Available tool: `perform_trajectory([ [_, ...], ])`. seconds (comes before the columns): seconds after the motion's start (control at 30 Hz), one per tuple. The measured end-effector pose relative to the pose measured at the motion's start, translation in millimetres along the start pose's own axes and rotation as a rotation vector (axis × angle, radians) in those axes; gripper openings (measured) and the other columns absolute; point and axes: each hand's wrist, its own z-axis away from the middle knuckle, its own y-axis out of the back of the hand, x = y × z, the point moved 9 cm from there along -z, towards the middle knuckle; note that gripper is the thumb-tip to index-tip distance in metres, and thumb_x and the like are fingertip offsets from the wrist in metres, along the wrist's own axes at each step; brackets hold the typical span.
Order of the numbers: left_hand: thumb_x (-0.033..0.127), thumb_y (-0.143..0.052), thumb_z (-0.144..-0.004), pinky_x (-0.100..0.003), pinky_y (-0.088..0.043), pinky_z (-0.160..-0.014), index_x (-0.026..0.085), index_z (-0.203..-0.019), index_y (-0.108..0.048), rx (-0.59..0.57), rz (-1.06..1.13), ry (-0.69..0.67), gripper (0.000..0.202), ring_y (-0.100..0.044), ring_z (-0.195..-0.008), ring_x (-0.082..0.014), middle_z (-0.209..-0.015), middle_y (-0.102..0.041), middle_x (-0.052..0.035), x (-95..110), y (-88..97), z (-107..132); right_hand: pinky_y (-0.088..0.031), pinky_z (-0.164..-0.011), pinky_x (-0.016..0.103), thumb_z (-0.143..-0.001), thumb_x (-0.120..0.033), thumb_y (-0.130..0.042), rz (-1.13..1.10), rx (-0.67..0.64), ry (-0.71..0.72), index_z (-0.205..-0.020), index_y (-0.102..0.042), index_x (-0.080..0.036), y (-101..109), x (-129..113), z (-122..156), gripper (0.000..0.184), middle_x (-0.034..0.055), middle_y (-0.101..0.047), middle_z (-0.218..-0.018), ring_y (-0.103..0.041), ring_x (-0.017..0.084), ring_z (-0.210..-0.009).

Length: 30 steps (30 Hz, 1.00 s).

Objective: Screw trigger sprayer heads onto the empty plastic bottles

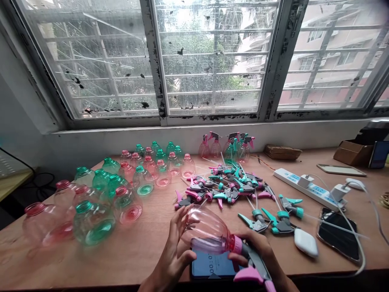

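Two hands (172,253) (263,246) hold one pink bottle (209,227), one sprayer (255,259) at its neck, above one phone (202,267).

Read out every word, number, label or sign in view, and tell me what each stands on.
"00:0": sideways on the screen of the phone beneath the held pink bottle; any further digits cannot be made out.
Fainter marks on that screen: too small to read.
Power strip: any print is too small to read.
No other text is legible.
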Motion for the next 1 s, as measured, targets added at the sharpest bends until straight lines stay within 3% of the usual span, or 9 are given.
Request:
perform_trajectory([
  [0.13,0.07,-0.062,-0.078,-0.046,-0.054,-0.097,0.035,-0.153,-0.031,0.035,-0.062,-0.082,0.088,-0.059,-0.117,-0.0336,-0.147,-0.042,-0.0134,0,0.8,1,-0.05,-0.053,0.032,-0.077,-0.053,-0.076,0.012,-0.082,0.099,-0.083,-0.078,-0.021,-4,-10,2,0.033,0.0037,-0.07,-0.06,-0.063,0.022,-0.051],
  [0.3,0.07,-0.063,-0.074,-0.042,-0.057,-0.091,0.042,-0.152,-0.03,0.054,-0.202,-0.302,0.089,-0.06,-0.109,-0.0292,-0.144,-0.034,-0.0116,12,-2.6,6,-0.049,-0.061,0.031,-0.087,-0.05,-0.064,0.038,-0.139,-0.151,-0.07,-0.074,-0.022,-5,10,6,0.034,0.0041,-0.072,-0.066,-0.064,0.024,-0.064],
  [0.47,0.068,-0.055,-0.084,-0.053,-0.04,-0.112,0.038,-0.156,-0.02,-0.011,-0.211,-0.086,0.085,-0.043,-0.137,-0.0375,-0.153,-0.032,-0.0134,-3,-4.0,0,-0.04,-0.047,0.025,-0.076,-0.055,-0.073,-0.174,-0.12,-0.353,-0.065,-0.065,-0.021,-2,24,-14,0.037,-0.0014,-0.059,-0.058,-0.048,0.016,-0.053],
  [0.53,0.07,-0.051,-0.086,-0.058,-0.028,-0.118,0.035,-0.158,-0.008,-0.018,-0.205,0.026,0.091,-0.031,-0.145,-0.039,-0.161,-0.023,-0.0139,-11,-3.2,-2,-0.036,-0.043,0.025,-0.073,-0.058,-0.075,-0.154,-0.002,-0.319,-0.072,-0.067,-0.021,18,21,-46,0.038,-0.0025,-0.056,-0.058,-0.043,0.014,-0.049],
  [0.63,0.069,-0.046,-0.09,-0.06,-0.018,-0.121,0.033,-0.158,0.004,0.021,-0.184,0.112,0.092,-0.019,-0.151,-0.0382,-0.168,-0.006,-0.0117,-18,-0.9,-1,-0.029,-0.041,0.025,-0.079,-0.06,-0.071,0.0,0.216,-0.188,-0.064,-0.057,-0.021,62,8,-118,0.044,-0.0049,-0.044,-0.051,-0.037,0.012,-0.045],
  [0.73,0.061,-0.045,-0.096,-0.059,-0.018,-0.121,0.033,-0.158,0.0,0.069,-0.186,0.123,0.082,-0.017,-0.152,-0.0366,-0.168,-0.005,-0.0093,-20,0.8,-2,-0.038,-0.048,0.028,-0.092,-0.066,-0.048,0.377,0.317,0.031,-0.082,-0.06,-0.02,90,-11,-204,0.048,-0.0004,-0.054,-0.06,-0.049,0.017,-0.05],
  [0.77,0.059,-0.045,-0.097,-0.059,-0.018,-0.121,0.033,-0.158,-0.001,0.081,-0.186,0.117,0.08,-0.018,-0.151,-0.0362,-0.168,-0.005,-0.0087,-19,1.2,-3,-0.042,-0.054,0.03,-0.096,-0.066,-0.037,0.592,0.291,0.04,-0.093,-0.061,-0.02,90,-10,-232,0.052,0.0036,-0.062,-0.069,-0.056,0.02,-0.058],
  [0.87,0.057,-0.044,-0.098,-0.059,-0.02,-0.121,0.034,-0.158,-0.001,0.074,-0.186,0.12,0.077,-0.02,-0.151,-0.0359,-0.169,-0.002,-0.007,-19,0.6,-4,-0.044,-0.064,0.035,-0.094,-0.066,-0.044,0.748,0.197,-0.025,-0.102,-0.063,-0.018,83,18,-296,0.052,0.012,-0.072,-0.082,-0.066,0.03,-0.074],
  [1.0,0.054,-0.044,-0.099,-0.057,-0.024,-0.12,0.035,-0.157,-0.005,0.044,-0.204,0.109,0.073,-0.021,-0.151,-0.0353,-0.168,-0.004,-0.007,-22,-0.3,-3,-0.048,-0.071,0.037,-0.092,-0.062,-0.055,0.89,0.048,-0.149,-0.104,-0.067,-0.018,57,69,-334,0.046,0.0167,-0.076,-0.092,-0.07,0.036,-0.088],
])
